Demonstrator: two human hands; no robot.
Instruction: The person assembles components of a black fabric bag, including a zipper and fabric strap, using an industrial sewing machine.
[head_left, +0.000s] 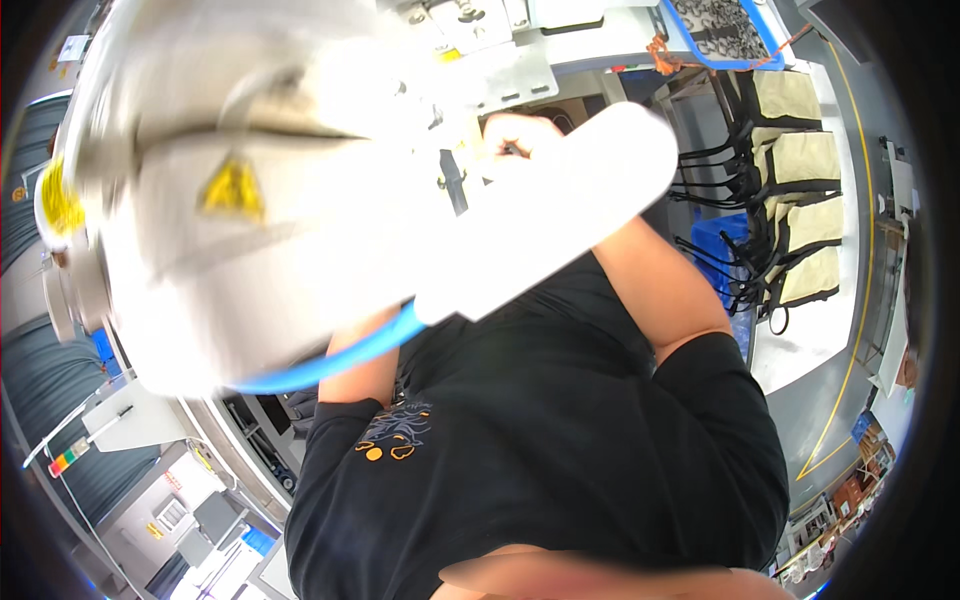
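Note:
My right hand (515,135) is curled up at the top centre, beside the dark needle bar (452,182) of a large white sewing machine head (250,220) that bears a yellow warning triangle. A white sleeve cover (570,215) wraps that forearm. Whether the fingers pinch anything is too blurred to tell. My left upper arm (365,375) runs up behind the machine head, which hides the left hand. A blue curved band (330,365) shows along the machine's lower edge. My black printed shirt (540,440) fills the lower middle.
Beige bags with black straps (800,160) lie stacked at the right, above a blue crate (728,255). A blue tray of dark patterned fabric (722,28) sits at the top. A yellow thread cone (58,200) is at the far left. Grey floor has a yellow line (850,380).

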